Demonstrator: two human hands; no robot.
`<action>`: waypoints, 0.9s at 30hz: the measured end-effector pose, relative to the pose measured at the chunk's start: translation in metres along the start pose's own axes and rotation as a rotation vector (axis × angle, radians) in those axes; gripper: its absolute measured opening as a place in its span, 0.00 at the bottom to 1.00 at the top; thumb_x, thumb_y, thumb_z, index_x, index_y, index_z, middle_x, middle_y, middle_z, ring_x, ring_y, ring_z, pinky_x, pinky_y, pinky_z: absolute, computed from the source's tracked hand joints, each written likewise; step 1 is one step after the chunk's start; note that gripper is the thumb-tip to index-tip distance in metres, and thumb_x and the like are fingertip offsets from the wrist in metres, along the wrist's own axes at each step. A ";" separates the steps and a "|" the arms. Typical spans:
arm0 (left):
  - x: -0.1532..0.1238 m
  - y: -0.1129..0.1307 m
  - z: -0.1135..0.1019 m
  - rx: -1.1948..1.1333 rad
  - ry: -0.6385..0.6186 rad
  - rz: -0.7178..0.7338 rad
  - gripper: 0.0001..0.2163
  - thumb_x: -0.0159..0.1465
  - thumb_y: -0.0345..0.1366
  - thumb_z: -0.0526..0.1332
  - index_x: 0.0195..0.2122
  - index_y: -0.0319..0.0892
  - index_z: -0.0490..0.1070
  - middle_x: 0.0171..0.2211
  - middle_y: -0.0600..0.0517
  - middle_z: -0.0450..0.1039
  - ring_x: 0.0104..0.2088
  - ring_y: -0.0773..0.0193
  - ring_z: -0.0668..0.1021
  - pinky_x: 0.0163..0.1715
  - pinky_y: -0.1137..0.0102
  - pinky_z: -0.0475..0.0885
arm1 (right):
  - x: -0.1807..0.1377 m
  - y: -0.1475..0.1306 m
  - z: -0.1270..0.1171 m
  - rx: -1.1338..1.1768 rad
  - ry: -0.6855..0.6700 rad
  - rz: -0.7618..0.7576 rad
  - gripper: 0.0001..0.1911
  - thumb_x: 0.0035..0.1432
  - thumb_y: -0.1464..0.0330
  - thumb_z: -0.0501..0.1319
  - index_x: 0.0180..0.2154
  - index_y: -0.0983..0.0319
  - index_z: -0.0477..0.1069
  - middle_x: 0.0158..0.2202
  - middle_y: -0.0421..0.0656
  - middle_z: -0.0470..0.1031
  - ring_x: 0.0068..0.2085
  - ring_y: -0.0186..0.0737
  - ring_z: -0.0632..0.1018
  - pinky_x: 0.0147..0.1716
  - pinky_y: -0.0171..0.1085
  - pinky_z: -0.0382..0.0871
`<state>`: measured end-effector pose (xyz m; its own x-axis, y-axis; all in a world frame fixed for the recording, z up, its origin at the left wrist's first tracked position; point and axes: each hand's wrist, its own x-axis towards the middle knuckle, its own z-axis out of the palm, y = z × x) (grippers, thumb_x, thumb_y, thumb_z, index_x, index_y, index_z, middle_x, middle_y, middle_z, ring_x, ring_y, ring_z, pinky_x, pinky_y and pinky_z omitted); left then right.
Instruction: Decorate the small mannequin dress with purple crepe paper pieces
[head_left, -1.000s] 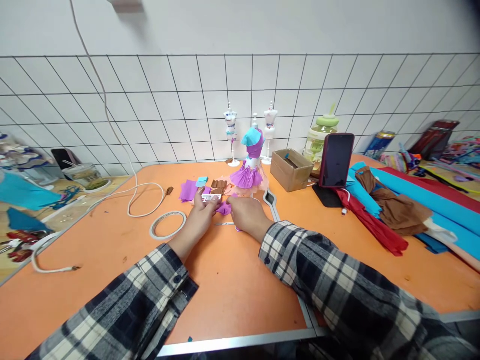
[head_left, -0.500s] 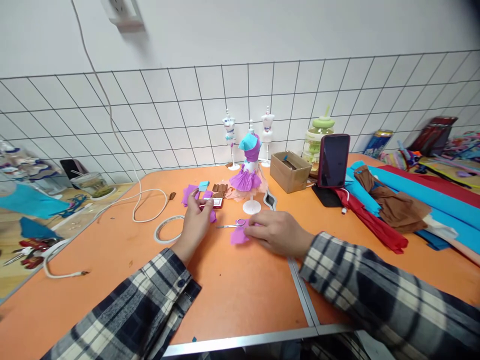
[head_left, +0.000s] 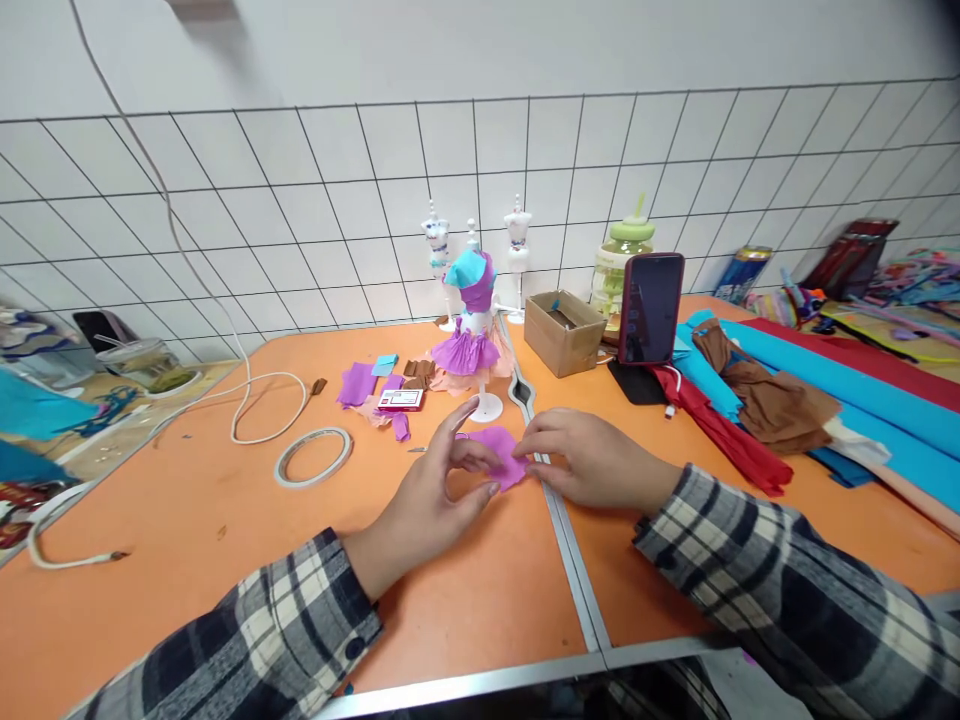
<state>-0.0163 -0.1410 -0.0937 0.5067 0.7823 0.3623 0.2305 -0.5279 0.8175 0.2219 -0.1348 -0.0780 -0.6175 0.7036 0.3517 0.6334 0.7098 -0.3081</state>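
A small piece of purple crepe paper [head_left: 504,450] is between my hands, just above or on the orange table. My right hand [head_left: 600,460] pinches its right edge between thumb and fingers. My left hand [head_left: 424,500] is at the left edge, thumb and fingers apart; whether a fingertip touches the paper I cannot tell. Mostly hidden behind that hand are the scissors [head_left: 417,449], with only a blade tip clearly showing. Behind the paper stands a mini dress form [head_left: 475,320] dressed in a blue and purple top and a ruffled purple skirt.
Paper scraps [head_left: 356,385] and a small red-and-white box [head_left: 401,400] lie left of the dress form. A tape roll [head_left: 313,458] is nearer me. Two more dress forms stand behind. A cardboard box [head_left: 564,335], a phone [head_left: 651,310] and crepe paper rolls [head_left: 847,370] occupy the right.
My left hand has moved from the small box rightward to the purple paper, empty and fingers spread. My right hand still pinches the paper. The view has shifted slightly.
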 end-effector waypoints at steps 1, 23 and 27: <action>0.001 0.000 -0.001 -0.003 0.017 -0.010 0.37 0.63 0.29 0.62 0.69 0.48 0.44 0.40 0.50 0.77 0.43 0.61 0.80 0.50 0.59 0.73 | 0.000 -0.001 0.000 -0.002 -0.056 0.016 0.12 0.64 0.72 0.58 0.43 0.62 0.80 0.41 0.48 0.79 0.42 0.43 0.77 0.42 0.41 0.69; 0.005 -0.009 0.022 0.293 0.000 -0.101 0.45 0.60 0.31 0.66 0.72 0.51 0.38 0.38 0.53 0.78 0.39 0.61 0.79 0.45 0.63 0.72 | 0.005 -0.010 0.016 -0.142 -0.187 0.226 0.08 0.62 0.66 0.63 0.40 0.56 0.81 0.36 0.42 0.80 0.41 0.42 0.76 0.35 0.37 0.59; 0.004 -0.011 0.018 0.418 -0.084 -0.095 0.39 0.62 0.27 0.60 0.71 0.51 0.42 0.37 0.53 0.80 0.36 0.60 0.80 0.39 0.64 0.72 | 0.005 -0.012 0.014 -0.169 -0.193 0.224 0.08 0.63 0.66 0.62 0.38 0.56 0.81 0.36 0.41 0.81 0.40 0.42 0.77 0.33 0.37 0.58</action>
<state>-0.0017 -0.1379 -0.1086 0.5290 0.8134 0.2421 0.5869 -0.5567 0.5879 0.2049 -0.1397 -0.0846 -0.5213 0.8459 0.1127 0.8214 0.5332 -0.2025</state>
